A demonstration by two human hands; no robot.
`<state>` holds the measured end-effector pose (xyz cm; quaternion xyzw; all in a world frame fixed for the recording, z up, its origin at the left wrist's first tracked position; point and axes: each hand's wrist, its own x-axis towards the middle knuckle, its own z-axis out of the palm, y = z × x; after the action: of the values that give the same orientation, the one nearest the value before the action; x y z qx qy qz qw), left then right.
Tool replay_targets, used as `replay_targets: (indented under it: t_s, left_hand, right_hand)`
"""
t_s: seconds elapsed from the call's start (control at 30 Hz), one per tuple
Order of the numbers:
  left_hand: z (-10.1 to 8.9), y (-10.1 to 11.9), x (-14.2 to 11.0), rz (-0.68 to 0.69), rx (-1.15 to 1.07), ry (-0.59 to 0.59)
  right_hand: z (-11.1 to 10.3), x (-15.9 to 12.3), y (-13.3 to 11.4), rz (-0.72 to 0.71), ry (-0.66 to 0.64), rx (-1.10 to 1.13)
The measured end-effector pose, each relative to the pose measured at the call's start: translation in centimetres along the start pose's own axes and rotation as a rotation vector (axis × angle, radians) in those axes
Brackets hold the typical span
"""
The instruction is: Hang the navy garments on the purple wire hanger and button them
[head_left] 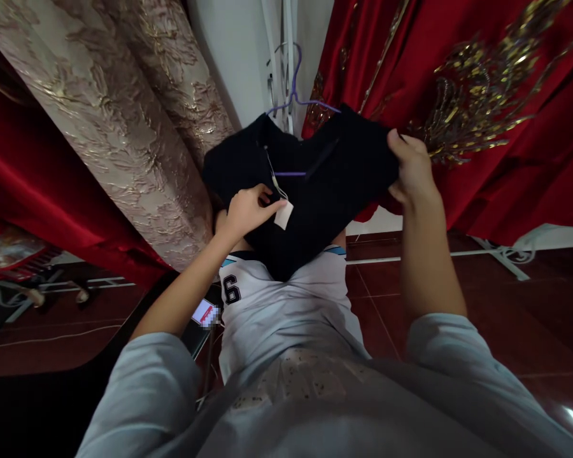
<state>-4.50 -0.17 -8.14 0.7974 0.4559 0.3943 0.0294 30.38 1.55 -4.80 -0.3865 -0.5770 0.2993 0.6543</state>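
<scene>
A dark, nearly black garment (325,210) is spread over my lap, still on a purple hanger (295,92) whose hook points away from me. From its neck opening a pale cord leads to a small white tag (283,215). My left hand (251,210) reaches over the front of the garment, its thumb and fingers pinched at the tag's upper edge. At the garment's right side, my right hand (413,165) grips the cloth, thumb on top. The fingers beneath are partly hidden by the fabric.
Red fabric with gold sequins (477,89) hangs at the right. Beige embossed fabric (138,114) hangs close on the left. White rack poles (281,63) stand ahead, and a rack foot (501,257) rests on the tiled floor. A lit phone (204,313) lies beside my left leg.
</scene>
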Motion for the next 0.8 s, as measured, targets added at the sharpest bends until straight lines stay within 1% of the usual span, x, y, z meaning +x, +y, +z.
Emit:
replay_targets:
  t_s: [0.1, 0.17, 0.2, 0.23, 0.27, 0.3, 0.37, 0.4, 0.43, 0.47, 0.5, 0.53, 0.6, 0.63, 0.7, 0.73, 0.8]
  left_hand:
    - [2.5, 0.5, 0.4, -0.074, -0.14, 0.129]
    - [4.0, 0.8, 0.6, -0.093, -0.257, 0.244]
    - [4.6, 1.0, 0.6, -0.095, -0.325, 0.3]
    - [5.1, 1.2, 0.5, -0.095, -0.396, 0.349]
    - [5.5, 1.4, 0.3, -0.097, -0.464, 0.39]
    - [5.8, 1.7, -0.1, -0.107, -0.527, 0.421]
    - [6.3, 2.2, -1.2, -0.154, -0.628, 0.484]
    - [6.5, 2.5, -1.9, -0.183, -0.665, 0.519]
    - [6.6, 2.9, -2.6, -0.209, -0.694, 0.551]
    - [6.6, 3.3, -3.3, -0.229, -0.717, 0.575]
    - [6.5, 3.6, -4.0, -0.238, -0.735, 0.583]
    - [6.4, 4.0, -4.6, -0.235, -0.745, 0.566]
    - [5.9, 4.7, -5.6, -0.203, -0.752, 0.469]
    - [5.6, 4.9, -5.9, -0.183, -0.752, 0.413]
    - [5.0, 5.2, -6.3, -0.157, -0.757, 0.349]
    - [4.8, 5.2, -6.4, -0.155, -0.762, 0.346]
    - [4.5, 5.3, -6.5, -0.17, -0.779, 0.356]
  right_hand:
    - [-1.8, -0.4, 0.3, 0.024, -0.069, 0.009]
    - [-2.3, -0.8, 0.2, 0.011, -0.091, -0.025]
    - [-2.1, -1.1, 0.0, -0.026, -0.069, -0.069]
    - [-1.6, -1.5, -0.2, -0.089, -0.007, -0.129]
    - [-0.8, -2.2, -0.5, -0.179, 0.109, -0.199]
    - [0.4, -3.0, -0.7, -0.277, 0.264, -0.271]
    - [3.6, -5.1, -0.6, -0.427, 0.598, -0.368]
    - [5.5, -6.2, -0.3, -0.406, 0.672, -0.379]
    - [7.6, -7.4, 0.4, -0.34, 0.64, -0.355]
    - [9.6, -8.5, 1.4, -0.264, 0.53, -0.302]
    - [11.5, -9.5, 2.6, -0.178, 0.368, -0.231]
    - [13.2, -10.4, 3.9, -0.074, 0.198, -0.166]
    - [15.6, -11.7, 6.7, 0.033, -0.004, -0.102]
    - [16.1, -12.1, 7.9, 0.049, -0.079, -0.081]
    - [16.0, -12.6, 9.4, 0.054, -0.218, -0.061]
    - [15.4, -12.7, 9.7, 0.057, -0.294, -0.058]
    - [14.0, -12.6, 9.4, 0.069, -0.433, -0.07]
